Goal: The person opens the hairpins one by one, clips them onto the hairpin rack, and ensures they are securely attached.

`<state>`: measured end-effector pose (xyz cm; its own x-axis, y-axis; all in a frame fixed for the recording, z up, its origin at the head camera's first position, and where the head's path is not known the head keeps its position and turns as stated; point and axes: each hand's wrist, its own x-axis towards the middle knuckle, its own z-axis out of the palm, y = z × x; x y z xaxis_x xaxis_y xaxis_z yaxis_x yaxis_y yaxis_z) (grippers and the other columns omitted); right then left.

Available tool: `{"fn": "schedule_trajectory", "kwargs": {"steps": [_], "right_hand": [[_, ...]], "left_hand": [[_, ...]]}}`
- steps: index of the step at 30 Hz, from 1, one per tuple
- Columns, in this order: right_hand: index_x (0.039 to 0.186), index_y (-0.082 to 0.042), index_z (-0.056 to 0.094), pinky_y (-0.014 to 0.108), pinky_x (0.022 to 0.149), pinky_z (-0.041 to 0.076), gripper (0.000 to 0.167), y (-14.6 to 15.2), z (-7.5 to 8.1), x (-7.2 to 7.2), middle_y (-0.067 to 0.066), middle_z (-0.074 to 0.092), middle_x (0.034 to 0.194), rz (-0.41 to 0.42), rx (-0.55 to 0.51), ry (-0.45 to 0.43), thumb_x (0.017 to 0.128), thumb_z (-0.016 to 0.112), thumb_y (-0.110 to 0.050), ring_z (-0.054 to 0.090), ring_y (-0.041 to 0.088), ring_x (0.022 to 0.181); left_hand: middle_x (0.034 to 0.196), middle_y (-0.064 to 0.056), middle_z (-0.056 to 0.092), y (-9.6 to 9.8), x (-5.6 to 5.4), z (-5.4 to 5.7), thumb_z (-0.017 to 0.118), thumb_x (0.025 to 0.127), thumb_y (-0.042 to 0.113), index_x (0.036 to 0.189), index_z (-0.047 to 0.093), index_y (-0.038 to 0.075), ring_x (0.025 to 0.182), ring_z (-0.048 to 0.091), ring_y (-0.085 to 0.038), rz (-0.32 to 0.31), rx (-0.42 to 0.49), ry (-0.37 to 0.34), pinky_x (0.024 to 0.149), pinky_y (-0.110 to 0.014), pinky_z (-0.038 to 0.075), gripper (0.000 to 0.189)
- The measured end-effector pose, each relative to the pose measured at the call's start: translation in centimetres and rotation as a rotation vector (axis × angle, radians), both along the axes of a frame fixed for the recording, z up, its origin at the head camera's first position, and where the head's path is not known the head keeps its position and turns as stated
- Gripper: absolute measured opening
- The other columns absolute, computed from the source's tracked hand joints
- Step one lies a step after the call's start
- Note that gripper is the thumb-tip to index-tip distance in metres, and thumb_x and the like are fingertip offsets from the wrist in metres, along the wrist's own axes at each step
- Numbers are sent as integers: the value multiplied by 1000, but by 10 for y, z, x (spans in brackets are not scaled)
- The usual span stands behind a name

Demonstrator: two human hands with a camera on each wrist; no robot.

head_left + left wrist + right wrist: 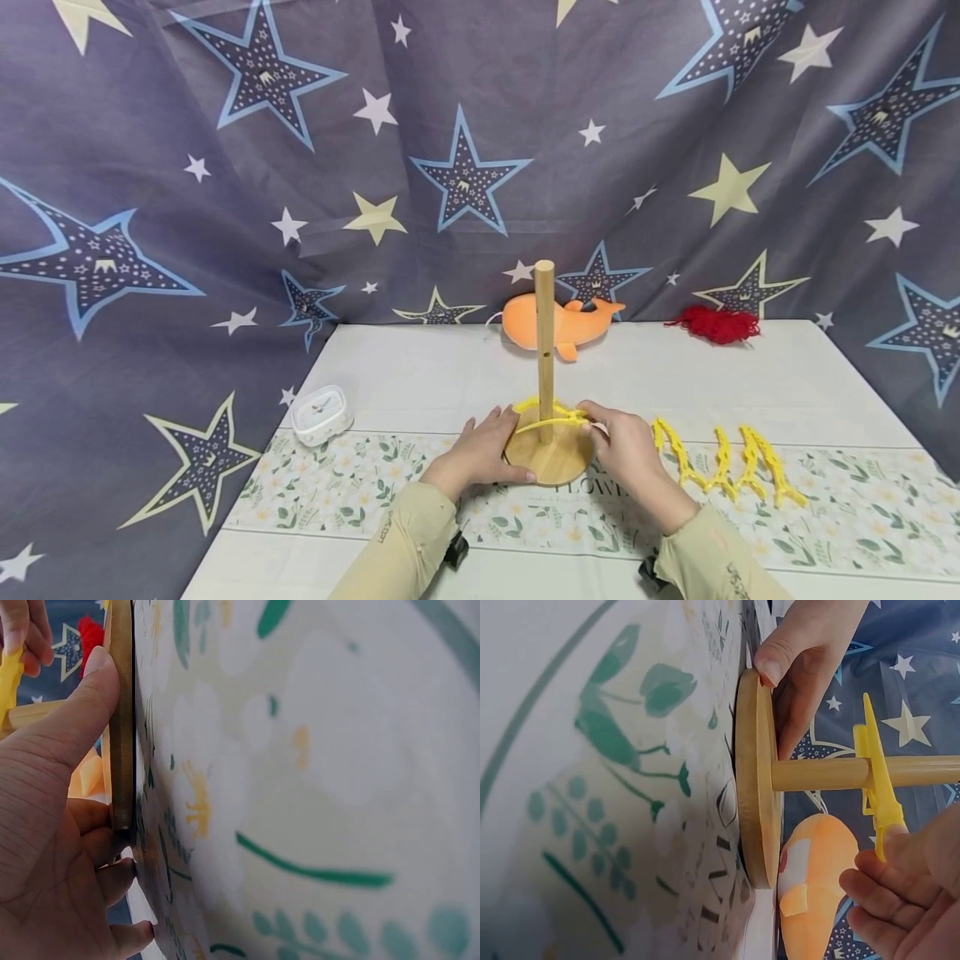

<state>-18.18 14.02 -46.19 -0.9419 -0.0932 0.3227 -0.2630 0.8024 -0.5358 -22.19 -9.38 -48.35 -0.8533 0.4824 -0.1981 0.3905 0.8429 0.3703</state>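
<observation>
A wooden stand has a round base and an upright post. My left hand grips the left side of that base, thumb at the near edge and the other fingers farther back. In the left wrist view its thumb presses against the base's edge. My right hand pinches a yellow forked plastic piece at its right end. Two arms of this piece pass on either side of the post, a little above the base. Whether it touches the post I cannot tell.
Several more yellow plastic pieces lie to the right of my right hand. A white clock sits at the left. Behind the post lies an orange whale plush; a bundle of red yarn is at the back right.
</observation>
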Motion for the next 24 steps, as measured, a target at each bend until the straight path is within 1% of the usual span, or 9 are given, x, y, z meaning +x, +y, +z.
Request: {"fn": "schedule_trajectory", "kwargs": {"steps": [1,2,4,5,7,9,13,18,24], "right_hand": [[119,-12,70,27,54,42,32,0,0,0,9,73,105,7,-2,-5,88,71,-4,51,11,59],[121,-12,70,28,55,44,33,1,-1,0,9,72,106,14,-4,-3,88,71,-4,54,12,62],[123,-10,68,32,60,50,35,2,-1,1,11,71,109,31,-10,-6,89,70,-5,61,17,67],[124,-9,67,36,66,54,35,3,-1,1,11,71,110,38,-12,-8,90,69,-5,66,21,77],[128,-7,65,44,79,55,37,4,-1,2,12,70,113,52,-20,-14,90,68,-5,67,28,97],[130,-6,63,48,86,54,39,5,-1,3,13,69,116,61,-26,-24,91,67,-4,65,30,105],[133,-6,61,50,88,52,41,6,-2,3,14,67,118,70,-24,-28,92,66,-5,64,31,107],[137,-5,56,52,88,51,46,6,-2,3,14,66,120,75,-44,-20,92,67,-8,63,32,108],[137,-3,55,52,88,51,49,12,-1,5,16,65,123,83,-63,-4,91,70,-12,62,33,109]], "left_hand": [[160,-8,24,0,0,0,73,75,64,154,29,13,147,18,-27,1,-1,-2,116,-57,14,105],[160,-8,24,0,0,0,73,75,64,154,29,13,147,18,-27,1,-3,-2,116,-57,14,105],[160,-8,23,0,0,0,73,75,65,155,28,12,147,17,-27,4,-4,-4,116,-57,13,106],[160,-8,23,0,0,0,73,75,64,155,27,12,147,17,-27,5,-3,-4,116,-56,13,107],[160,-8,24,1,1,0,73,75,64,155,26,11,147,17,-27,6,-2,-3,116,-56,13,108],[160,-8,24,1,1,0,73,75,64,155,25,10,147,17,-27,7,1,-7,117,-56,13,108],[160,-8,23,1,2,1,73,75,64,156,24,10,148,16,-27,7,7,-13,117,-56,12,109],[160,-8,23,0,2,1,73,75,64,156,24,10,147,17,-28,3,7,-2,117,-56,12,109],[160,-8,23,0,2,2,73,76,64,156,24,10,147,17,-28,1,12,-8,117,-56,13,108]]}}
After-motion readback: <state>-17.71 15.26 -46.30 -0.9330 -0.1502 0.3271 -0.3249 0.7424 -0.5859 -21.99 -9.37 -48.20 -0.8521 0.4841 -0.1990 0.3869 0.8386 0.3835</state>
